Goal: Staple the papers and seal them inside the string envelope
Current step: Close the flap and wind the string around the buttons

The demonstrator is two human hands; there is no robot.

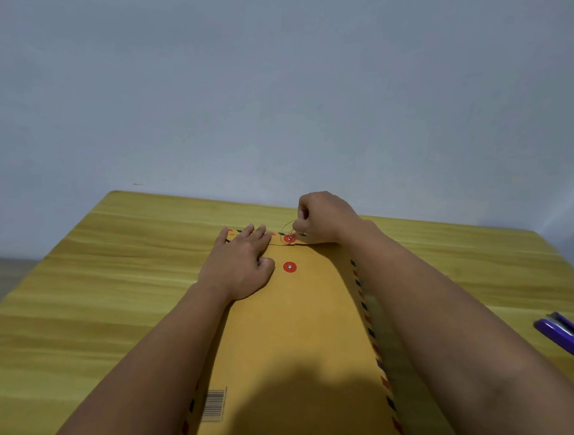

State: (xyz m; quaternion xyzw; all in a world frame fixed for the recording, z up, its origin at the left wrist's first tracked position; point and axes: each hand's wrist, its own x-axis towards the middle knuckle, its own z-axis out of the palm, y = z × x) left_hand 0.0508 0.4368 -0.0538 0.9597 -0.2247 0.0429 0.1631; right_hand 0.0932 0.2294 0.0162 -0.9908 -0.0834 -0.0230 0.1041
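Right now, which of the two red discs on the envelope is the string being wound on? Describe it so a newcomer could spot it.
On the wooden table lies a long brown envelope with a striped border. At its far end, on the folded flap, sits the upper red disc, just beside the closed right hand pinching the thin string. Unlike the lower red disc near the left hand, it has string looped about it.

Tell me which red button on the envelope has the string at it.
The far red button, on the flap: the string loops at it, pinched by the right hand. The near button, beside the left hand, is bare.
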